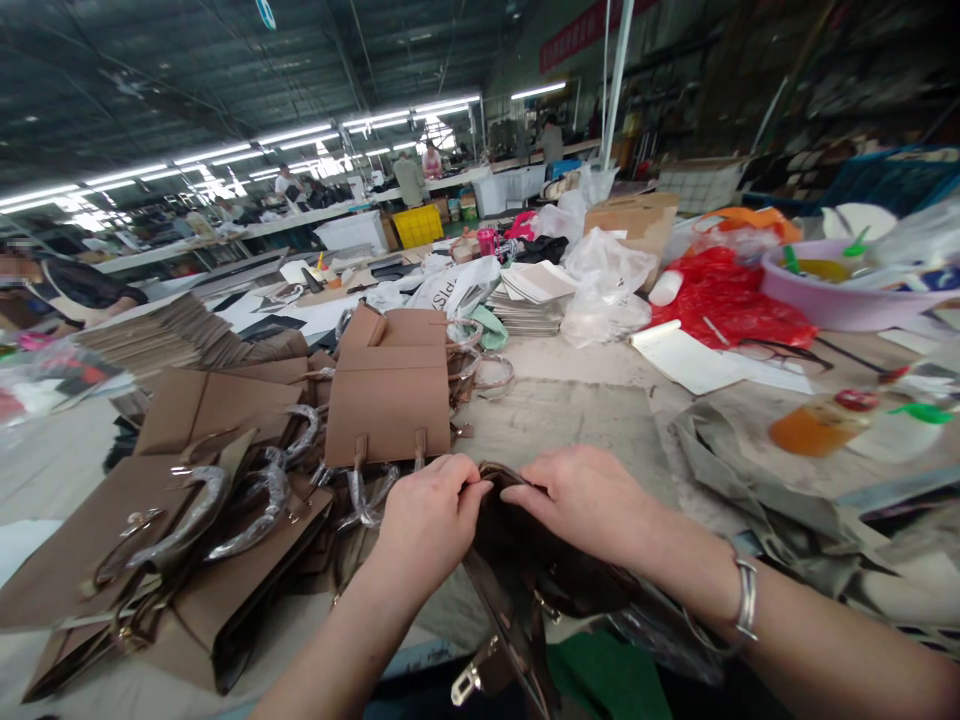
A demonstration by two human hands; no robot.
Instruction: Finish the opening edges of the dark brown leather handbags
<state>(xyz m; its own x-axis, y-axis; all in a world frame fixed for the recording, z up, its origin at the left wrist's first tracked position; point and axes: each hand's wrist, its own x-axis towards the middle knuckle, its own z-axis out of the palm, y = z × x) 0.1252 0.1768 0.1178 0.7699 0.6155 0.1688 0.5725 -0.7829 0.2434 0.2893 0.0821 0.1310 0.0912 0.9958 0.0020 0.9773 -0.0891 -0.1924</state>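
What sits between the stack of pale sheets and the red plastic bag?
The head view shows a crumpled translucent plastic bag there, and a small white object close beside the red plastic bag.

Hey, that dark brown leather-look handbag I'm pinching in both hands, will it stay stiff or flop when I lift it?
The dark brown leather-look handbag would probably flex, since its rim curves between your left hand and right hand. The shiny metal clasp may swing, as the brown tab carrying it looks unfastened.
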